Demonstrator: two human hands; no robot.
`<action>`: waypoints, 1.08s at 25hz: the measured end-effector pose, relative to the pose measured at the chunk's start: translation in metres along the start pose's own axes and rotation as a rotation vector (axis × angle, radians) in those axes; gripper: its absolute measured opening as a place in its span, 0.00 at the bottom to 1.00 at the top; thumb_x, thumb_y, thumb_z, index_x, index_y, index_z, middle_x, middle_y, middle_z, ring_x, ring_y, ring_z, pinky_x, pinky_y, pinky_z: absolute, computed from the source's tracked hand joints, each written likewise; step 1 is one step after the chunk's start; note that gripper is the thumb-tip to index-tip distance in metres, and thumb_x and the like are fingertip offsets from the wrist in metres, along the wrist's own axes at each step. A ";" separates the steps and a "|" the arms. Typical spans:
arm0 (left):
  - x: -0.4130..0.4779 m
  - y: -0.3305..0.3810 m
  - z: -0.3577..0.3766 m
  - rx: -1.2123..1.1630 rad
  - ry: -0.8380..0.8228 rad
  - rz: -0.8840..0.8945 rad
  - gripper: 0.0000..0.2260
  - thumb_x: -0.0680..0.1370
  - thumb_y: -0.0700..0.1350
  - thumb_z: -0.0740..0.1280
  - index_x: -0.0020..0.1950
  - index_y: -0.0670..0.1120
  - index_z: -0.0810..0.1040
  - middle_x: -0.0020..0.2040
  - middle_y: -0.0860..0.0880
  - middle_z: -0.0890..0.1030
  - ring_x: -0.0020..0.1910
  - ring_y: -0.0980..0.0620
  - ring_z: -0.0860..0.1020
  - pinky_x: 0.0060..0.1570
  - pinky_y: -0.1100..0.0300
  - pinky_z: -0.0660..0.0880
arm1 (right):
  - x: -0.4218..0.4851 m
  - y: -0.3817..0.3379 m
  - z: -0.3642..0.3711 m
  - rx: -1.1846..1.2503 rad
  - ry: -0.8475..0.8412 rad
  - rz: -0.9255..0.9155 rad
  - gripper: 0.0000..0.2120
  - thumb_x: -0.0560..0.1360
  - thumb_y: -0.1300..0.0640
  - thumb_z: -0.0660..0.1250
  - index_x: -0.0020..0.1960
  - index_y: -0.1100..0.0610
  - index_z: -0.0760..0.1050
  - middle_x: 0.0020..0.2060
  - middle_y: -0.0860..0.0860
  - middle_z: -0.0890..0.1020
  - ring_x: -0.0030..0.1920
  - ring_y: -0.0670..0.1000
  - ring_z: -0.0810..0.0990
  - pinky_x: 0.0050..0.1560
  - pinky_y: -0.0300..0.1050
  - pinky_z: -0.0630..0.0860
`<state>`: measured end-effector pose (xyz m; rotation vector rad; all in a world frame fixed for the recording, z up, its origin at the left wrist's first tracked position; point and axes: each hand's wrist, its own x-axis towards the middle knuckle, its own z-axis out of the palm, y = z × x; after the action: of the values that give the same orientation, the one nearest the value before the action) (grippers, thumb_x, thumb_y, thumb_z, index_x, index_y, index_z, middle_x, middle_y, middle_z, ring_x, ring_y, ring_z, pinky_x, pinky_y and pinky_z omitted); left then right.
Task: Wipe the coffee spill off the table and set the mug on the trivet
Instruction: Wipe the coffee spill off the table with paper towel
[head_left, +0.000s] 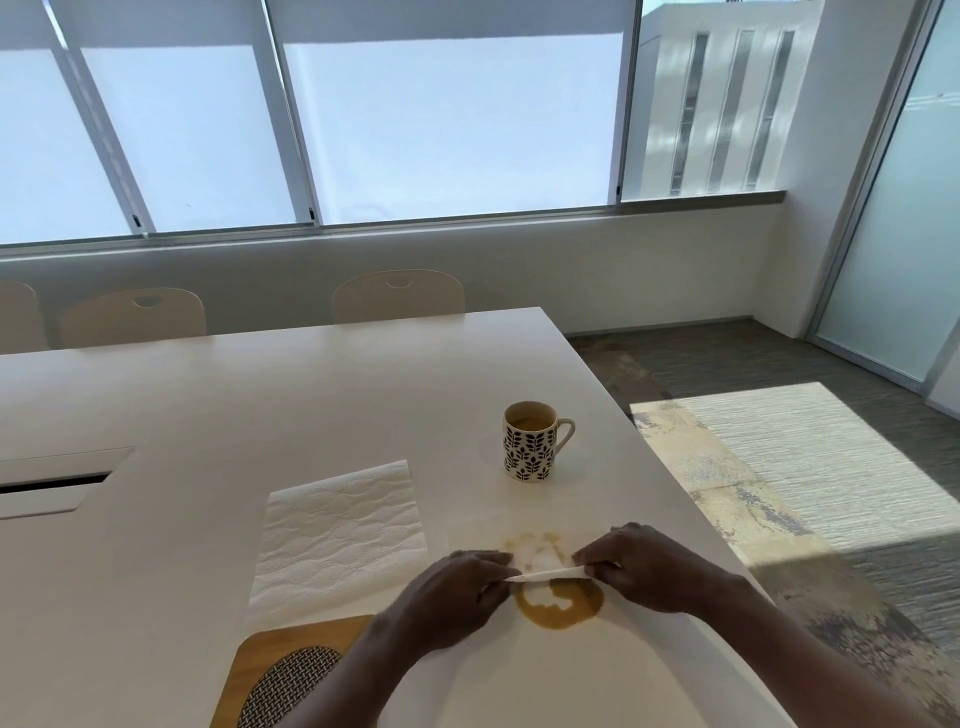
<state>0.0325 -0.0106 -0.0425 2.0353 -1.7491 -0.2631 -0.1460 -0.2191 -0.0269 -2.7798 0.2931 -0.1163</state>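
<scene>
A brown coffee spill (561, 605) lies as a ring on the white table (260, 395) near its right front. My left hand (457, 592) and my right hand (649, 566) pinch the two ends of a thin white paper towel piece (550, 573), stretched edge-on just above the spill. A white mug (530, 441) with a dark blue leaf pattern stands upright behind the spill, coffee inside, handle to the right. The wooden trivet (270, 660) with a woven metal centre lies at the front left, partly hidden by my left forearm.
A flat sheet of white paper towel (337, 530) lies left of the spill. A cable hatch (57, 483) is set in the table at the left. Chairs (397, 296) stand along the far side. The table's right edge drops to carpeted floor (779, 467).
</scene>
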 end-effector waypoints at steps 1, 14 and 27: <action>-0.007 0.003 0.003 -0.006 0.000 0.015 0.14 0.82 0.52 0.59 0.66 0.56 0.77 0.68 0.52 0.78 0.68 0.57 0.72 0.66 0.65 0.69 | -0.008 -0.003 0.001 0.002 -0.011 -0.013 0.17 0.75 0.46 0.57 0.56 0.48 0.80 0.51 0.44 0.86 0.44 0.47 0.82 0.49 0.43 0.79; -0.008 0.039 0.025 0.165 0.042 -0.163 0.31 0.80 0.62 0.57 0.79 0.48 0.60 0.80 0.48 0.59 0.79 0.53 0.55 0.75 0.62 0.53 | -0.014 -0.032 0.012 -0.071 -0.158 0.056 0.32 0.77 0.36 0.58 0.77 0.44 0.55 0.79 0.47 0.55 0.78 0.51 0.56 0.75 0.50 0.60; -0.002 0.039 0.037 0.264 -0.154 -0.195 0.29 0.84 0.58 0.48 0.81 0.44 0.47 0.81 0.46 0.45 0.80 0.51 0.42 0.78 0.56 0.40 | -0.003 -0.031 0.050 -0.215 -0.190 0.031 0.30 0.82 0.41 0.45 0.79 0.51 0.42 0.79 0.47 0.43 0.78 0.47 0.40 0.75 0.43 0.38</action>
<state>-0.0185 -0.0203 -0.0585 2.4398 -1.7533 -0.2667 -0.1370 -0.1737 -0.0635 -2.9687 0.3159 0.1975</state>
